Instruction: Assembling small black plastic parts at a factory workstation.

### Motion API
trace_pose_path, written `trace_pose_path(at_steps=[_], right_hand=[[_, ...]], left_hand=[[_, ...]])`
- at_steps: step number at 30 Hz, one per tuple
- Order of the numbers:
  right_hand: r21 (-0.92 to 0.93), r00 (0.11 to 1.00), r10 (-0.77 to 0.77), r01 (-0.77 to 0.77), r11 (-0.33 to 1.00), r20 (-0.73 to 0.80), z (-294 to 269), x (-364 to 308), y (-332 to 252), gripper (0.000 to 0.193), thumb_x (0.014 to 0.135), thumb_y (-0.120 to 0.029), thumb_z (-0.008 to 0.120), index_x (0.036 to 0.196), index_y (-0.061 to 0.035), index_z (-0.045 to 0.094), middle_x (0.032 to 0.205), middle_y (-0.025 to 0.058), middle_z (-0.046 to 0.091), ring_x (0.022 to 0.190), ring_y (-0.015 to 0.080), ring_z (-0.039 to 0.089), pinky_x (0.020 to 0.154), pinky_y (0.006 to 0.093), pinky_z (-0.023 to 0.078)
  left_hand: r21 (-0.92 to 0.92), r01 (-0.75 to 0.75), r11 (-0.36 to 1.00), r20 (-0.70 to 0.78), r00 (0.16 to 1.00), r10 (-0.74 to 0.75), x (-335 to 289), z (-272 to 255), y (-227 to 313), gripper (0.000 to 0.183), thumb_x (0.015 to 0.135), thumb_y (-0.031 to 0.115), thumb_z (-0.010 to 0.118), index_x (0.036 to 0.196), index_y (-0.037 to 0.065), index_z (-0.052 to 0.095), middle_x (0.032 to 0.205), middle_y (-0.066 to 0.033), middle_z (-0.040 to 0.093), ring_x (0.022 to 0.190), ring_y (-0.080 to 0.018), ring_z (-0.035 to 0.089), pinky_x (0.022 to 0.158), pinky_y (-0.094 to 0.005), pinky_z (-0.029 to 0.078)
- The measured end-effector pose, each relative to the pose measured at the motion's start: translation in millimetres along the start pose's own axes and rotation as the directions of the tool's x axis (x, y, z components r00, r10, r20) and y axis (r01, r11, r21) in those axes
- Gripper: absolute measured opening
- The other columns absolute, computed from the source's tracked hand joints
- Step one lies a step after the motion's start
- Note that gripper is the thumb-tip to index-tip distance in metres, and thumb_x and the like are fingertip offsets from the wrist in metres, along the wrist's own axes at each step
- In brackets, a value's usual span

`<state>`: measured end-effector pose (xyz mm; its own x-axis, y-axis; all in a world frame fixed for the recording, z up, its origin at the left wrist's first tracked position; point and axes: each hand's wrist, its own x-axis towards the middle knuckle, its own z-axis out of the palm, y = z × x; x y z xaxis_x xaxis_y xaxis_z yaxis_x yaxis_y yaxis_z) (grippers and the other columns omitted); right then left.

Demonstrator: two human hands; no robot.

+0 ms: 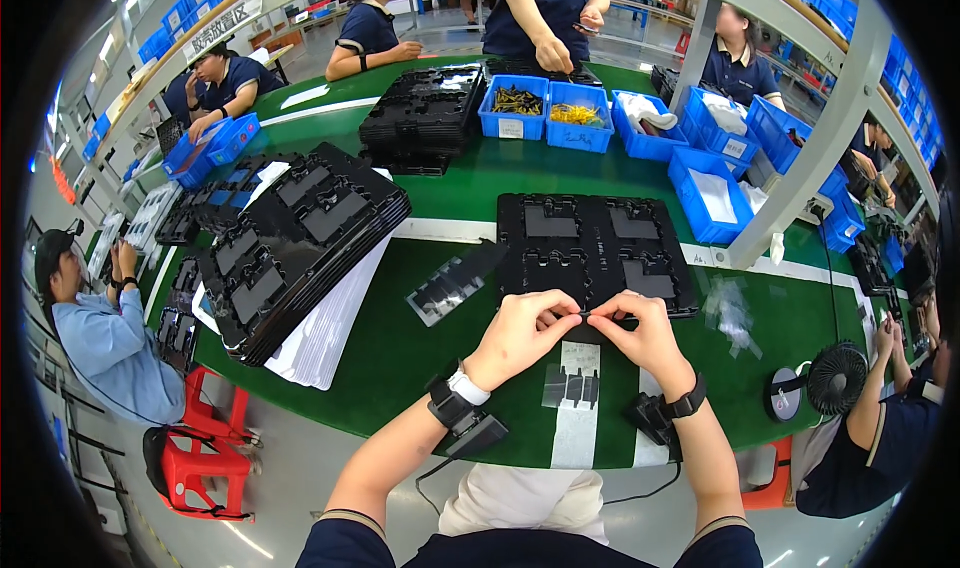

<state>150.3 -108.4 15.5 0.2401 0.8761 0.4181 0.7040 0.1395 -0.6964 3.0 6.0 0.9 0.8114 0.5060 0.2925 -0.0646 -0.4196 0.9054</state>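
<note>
My left hand [535,333] and my right hand [640,333] meet in front of me, each closed in a pinch. Their fingertips come together over the near edge of a black moulded tray [600,238] with several recesses. Whatever they pinch is tiny and dark, too small to name. Just below the hands, a transparent film with dark strips [572,386] lies across a pale tape strip [575,436] on the green table. Left of the tray rests another transparent sheet with black pieces [448,290]. A dark wrist device with a cable is strapped on each wrist.
Stacked black trays [310,228] lean at the left over white sheets [335,318]; another stack [420,108] stands behind. Blue bins [578,140] line the far side. Loose transparent film [732,313], a small fan [836,378] and a grey post [820,138] are at right. Several people work around.
</note>
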Motion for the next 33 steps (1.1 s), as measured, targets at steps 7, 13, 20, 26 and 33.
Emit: trace_pose_path(at_steps=[7,13,20,26,33], right_hand=[[0.077,0.995,0.096,-0.096,0.992,0.007,1.3,0.6,1.2,0.009,0.071,-0.007,0.067,0.077,-0.0021,0.065,0.067,0.0089,0.062,0.060,0.0161,0.057,0.059,0.0264,0.045],[0.111,0.995,0.097,-0.098,0.989,0.011,2.7,-0.4,4.5,0.008,0.071,-0.007,0.067,0.076,-0.0013,0.064,0.066,0.0083,0.061,0.061,0.0154,0.057,0.059,0.0264,0.046],[0.040,0.999,-0.036,0.037,0.999,-0.010,1.2,1.3,2.1,0.010,0.069,-0.005,0.068,0.075,-0.0014,0.061,0.067,0.0063,0.061,0.064,0.0166,0.058,0.060,0.0271,0.047],[0.022,1.000,-0.012,0.012,1.000,-0.028,1.0,0.4,4.1,0.009,0.067,-0.007,0.069,0.073,-0.0033,0.064,0.067,0.0057,0.062,0.062,0.0163,0.056,0.057,0.0265,0.045],[0.121,0.990,0.143,-0.144,0.982,0.021,0.4,1.5,2.6,0.007,0.070,-0.007,0.067,0.075,-0.0027,0.065,0.068,0.0067,0.063,0.060,0.0141,0.056,0.056,0.0244,0.044]], left_hand=[[-0.009,0.046,0.999,-0.009,0.999,-0.046,1.1,0.1,1.4,0.012,0.078,0.007,0.062,0.085,-0.003,0.061,0.071,-0.0069,0.063,0.059,-0.0097,0.061,0.053,-0.0196,0.047],[0.004,0.066,0.998,-0.011,0.998,-0.066,0.6,-0.3,4.1,0.012,0.078,0.007,0.062,0.085,-0.003,0.061,0.071,-0.0064,0.063,0.059,-0.0092,0.061,0.052,-0.0191,0.047],[0.006,0.069,0.998,-0.002,0.998,-0.069,0.6,-0.5,2.3,0.012,0.078,0.006,0.063,0.085,-0.002,0.061,0.072,-0.0063,0.063,0.060,-0.0091,0.062,0.053,-0.0190,0.048],[-0.026,0.059,0.998,0.016,0.998,-0.058,3.0,-1.6,0.7,0.011,0.077,0.006,0.063,0.085,-0.002,0.061,0.072,-0.0069,0.063,0.061,-0.0096,0.062,0.054,-0.0195,0.048],[-0.009,0.033,0.999,-0.014,0.999,-0.033,1.8,-1.4,0.3,0.011,0.077,0.007,0.063,0.084,-0.001,0.062,0.072,-0.0068,0.063,0.059,-0.0075,0.059,0.052,-0.0193,0.046]])
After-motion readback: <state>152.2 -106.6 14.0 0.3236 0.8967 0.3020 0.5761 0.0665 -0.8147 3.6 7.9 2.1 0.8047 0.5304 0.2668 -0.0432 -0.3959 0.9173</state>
